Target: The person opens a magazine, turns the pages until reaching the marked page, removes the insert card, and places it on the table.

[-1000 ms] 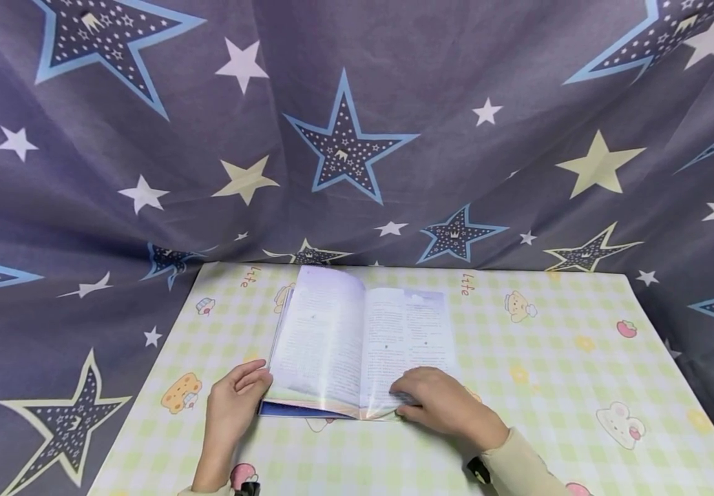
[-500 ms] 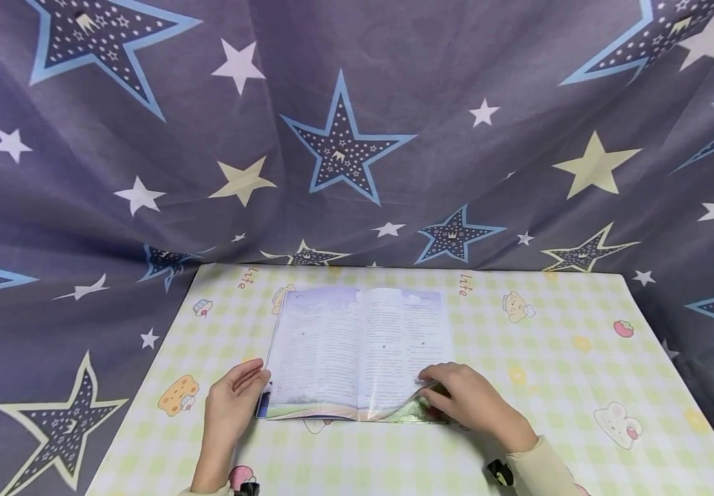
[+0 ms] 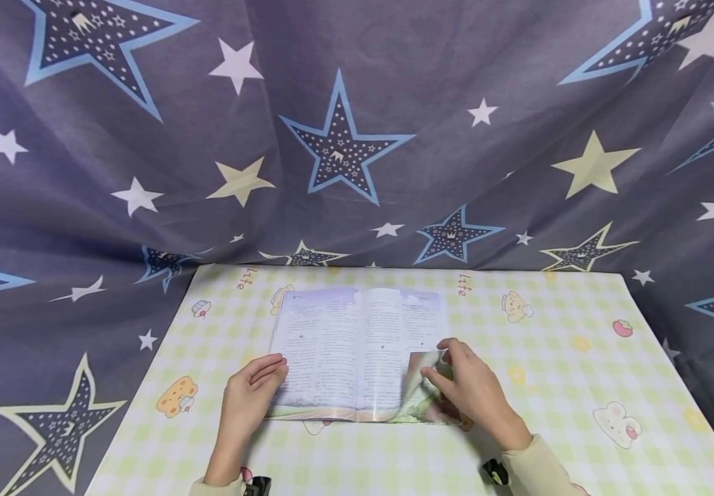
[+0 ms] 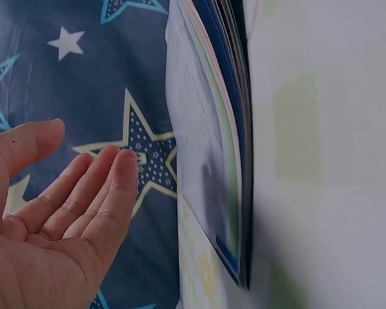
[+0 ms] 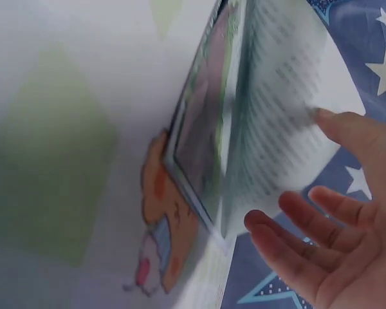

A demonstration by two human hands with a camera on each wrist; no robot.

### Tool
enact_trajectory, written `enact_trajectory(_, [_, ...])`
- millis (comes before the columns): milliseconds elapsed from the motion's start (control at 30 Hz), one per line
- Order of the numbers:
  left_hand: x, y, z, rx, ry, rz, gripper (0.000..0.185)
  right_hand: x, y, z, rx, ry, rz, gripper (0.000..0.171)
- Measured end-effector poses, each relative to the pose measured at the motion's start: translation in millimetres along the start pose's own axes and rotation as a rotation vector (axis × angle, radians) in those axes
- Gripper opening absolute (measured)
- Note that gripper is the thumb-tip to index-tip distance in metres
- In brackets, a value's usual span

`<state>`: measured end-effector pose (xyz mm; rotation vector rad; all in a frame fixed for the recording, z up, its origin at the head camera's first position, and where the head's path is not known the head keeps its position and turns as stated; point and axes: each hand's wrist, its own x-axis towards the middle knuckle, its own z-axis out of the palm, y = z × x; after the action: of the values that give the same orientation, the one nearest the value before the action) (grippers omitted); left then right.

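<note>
An open book [image 3: 332, 344] lies on the table, with printed text on both visible pages. Over the lower left page edge is my left hand [image 3: 253, 394], fingers extended and slightly bent. The left wrist view shows that hand [image 4: 77, 225] palm up beside the book's page edges [image 4: 235, 161], with nothing in it. At the lower right corner, a page [image 3: 415, 382] curls up and uncovers a green and pinkish picture underneath. My right hand [image 3: 471, 389] is at this page. In the right wrist view its thumb touches the raised page [image 5: 280, 109], while the loosely bent fingers [image 5: 289, 254] stay outside the page's edge.
A checked tablecloth [image 3: 567, 358] with cartoon prints covers the table. Behind and beside it hangs a dark curtain [image 3: 394, 165] patterned with stars. Dark straps or devices [image 3: 496, 472] sit at both wrists.
The left page, raised a second ago, has settled flat. The left hand has moved right over the page edge. The right hand has moved right, and the lower right page corner has lifted.
</note>
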<state>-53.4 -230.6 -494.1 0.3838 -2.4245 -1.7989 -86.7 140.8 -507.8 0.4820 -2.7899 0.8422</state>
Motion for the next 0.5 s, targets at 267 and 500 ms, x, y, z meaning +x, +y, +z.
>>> enact_trajectory(267, [0.8, 7.9, 19.3, -0.053, -0.077, 0.007, 0.032, 4.6, -14.7, 6.8, 0.14, -0.044, -0.169, 0.032])
enact_trajectory(500, [-0.2, 16.7, 40.4, -0.097, -0.145, 0.047, 0.035, 9.2, -28.0, 13.4, 0.313, -0.185, -0.253, 0.014])
